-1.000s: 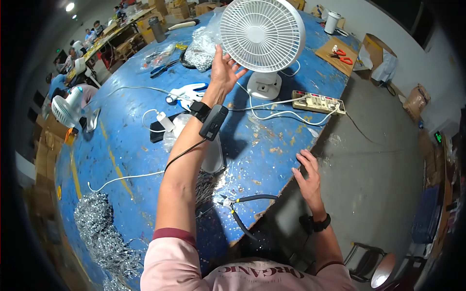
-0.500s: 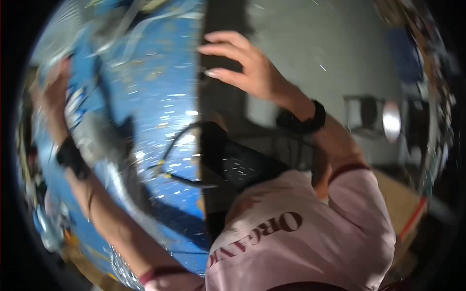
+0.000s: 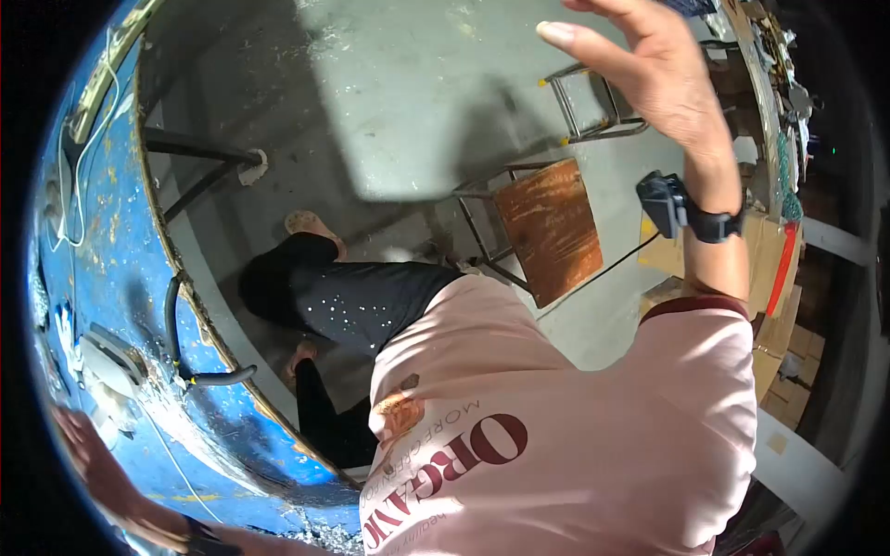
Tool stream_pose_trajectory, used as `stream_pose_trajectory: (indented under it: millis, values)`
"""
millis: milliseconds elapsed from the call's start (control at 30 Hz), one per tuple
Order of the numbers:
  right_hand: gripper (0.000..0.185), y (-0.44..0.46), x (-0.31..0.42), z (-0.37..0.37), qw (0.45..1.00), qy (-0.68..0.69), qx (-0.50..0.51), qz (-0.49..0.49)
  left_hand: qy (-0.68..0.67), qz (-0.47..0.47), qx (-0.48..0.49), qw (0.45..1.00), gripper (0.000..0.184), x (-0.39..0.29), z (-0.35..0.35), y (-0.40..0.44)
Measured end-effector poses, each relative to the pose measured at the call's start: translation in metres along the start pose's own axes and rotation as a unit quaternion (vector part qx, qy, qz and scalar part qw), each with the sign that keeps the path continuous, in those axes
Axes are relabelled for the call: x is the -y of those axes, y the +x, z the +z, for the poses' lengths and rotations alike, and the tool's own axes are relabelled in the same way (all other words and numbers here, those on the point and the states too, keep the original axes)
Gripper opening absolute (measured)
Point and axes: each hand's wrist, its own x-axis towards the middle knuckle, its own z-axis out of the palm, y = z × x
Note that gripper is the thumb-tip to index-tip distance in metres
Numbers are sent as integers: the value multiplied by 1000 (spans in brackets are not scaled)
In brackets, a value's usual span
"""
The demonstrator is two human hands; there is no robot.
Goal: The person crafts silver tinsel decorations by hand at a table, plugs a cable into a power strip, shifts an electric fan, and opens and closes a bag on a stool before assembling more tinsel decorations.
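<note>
At the lower left edge of the view, my left hand [image 3: 93,463] is over the blue table [image 3: 102,213]. Its fingers look stretched out, distorted by the lens, and no object shows in them. Near it lies a grey-white object [image 3: 111,361] of a kind I cannot make out, with shiny clear plastic [image 3: 199,435] beside it. Raised at the upper right above the floor, my right hand [image 3: 654,79] has thumb and fingers apart and holds nothing; some fingertips are cut off by the frame. A black bent tube [image 3: 172,320] with yellow bands sits at the table edge.
A wooden-topped stool [image 3: 552,232] stands on the grey floor [image 3: 399,111], with another metal-framed stool [image 3: 593,107] behind it. Cardboard boxes [image 3: 765,269] are at the right. A power strip [image 3: 102,83] and white cable lie on the table's far end.
The view has swung right, so more floor and the stools show. My right hand has moved up and right, away from the table edge; my left hand now appears lower in view.
</note>
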Motion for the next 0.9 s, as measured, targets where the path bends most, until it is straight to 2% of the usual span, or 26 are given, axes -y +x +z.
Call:
stream_pose_trajectory:
  millis: [33,67,100,133,167,200,233,267,300,333,367,433,467,500,533,567,600,633,667,700,733,767,833,867,900]
  values:
    - [40,2,-16,6,977,144,-34,-154,3,3,-16,1000,53,-36,-5,-91]
    - [41,7,-34,15,908,282,-66,-302,7,7,-34,999,52,-55,-8,-137]
    - [41,6,-23,15,884,350,-61,-303,11,8,-52,999,52,-55,1,-134]
    - [42,-11,18,-12,963,199,-24,-179,107,4,-221,969,66,-57,-5,-177]
    - [43,-28,55,-36,998,37,15,-50,399,-93,-171,896,57,-34,24,-177]
    - [43,-38,49,-41,998,38,12,-53,394,46,-128,909,49,14,72,-160]
    - [41,-46,54,-38,996,64,20,-61,476,-125,-163,855,44,17,113,-152]
    - [39,-60,46,-46,993,89,29,-72,403,-175,-124,890,40,26,123,-156]
    - [37,-104,72,-57,990,114,35,-81,374,-254,-70,889,39,30,132,-151]
    - [35,-139,56,-84,986,137,42,-85,407,-302,31,861,39,35,132,-139]
    - [34,-20,70,15,982,157,48,-91,417,-308,54,854,41,47,140,-131]
    - [30,-56,74,6,972,201,64,-99,418,-327,170,830,61,79,138,-111]
    - [29,-87,66,-14,963,234,75,-112,427,-267,132,854,44,107,152,-99]
    - [28,-116,53,-32,954,260,79,-126,463,-232,149,843,51,124,163,-82]
    - [27,-138,45,-44,949,278,80,-123,414,-203,175,870,65,148,169,-65]
    - [26,-69,44,5,943,302,81,-113,359,-232,187,885,78,164,173,-48]
    - [26,-57,60,26,937,323,82,-102,297,-286,196,890,71,183,177,-38]
    - [25,-48,73,41,933,336,78,-99,312,-291,229,875,58,200,191,-23]
    - [25,-45,82,52,929,350,72,-93,281,-288,265,876,28,220,192,-18]
    - [26,-49,85,60,924,368,66,-80,261,-310,306,862,18,222,206,-8]
    - [26,-57,81,59,917,387,61,-70,241,-330,344,845,13,223,220,0]
    - [27,-65,73,57,910,407,55,-65,219,-309,398,836,19,227,217,-2]
    - [31,-102,41,49,921,383,16,-64,199,-314,492,787,18,226,215,4]
    - [30,-120,27,44,931,359,-9,-66,168,-286,479,813,19,232,209,-5]
    - [28,-137,17,34,936,349,3,-36,187,-364,407,816,16,227,208,-9]
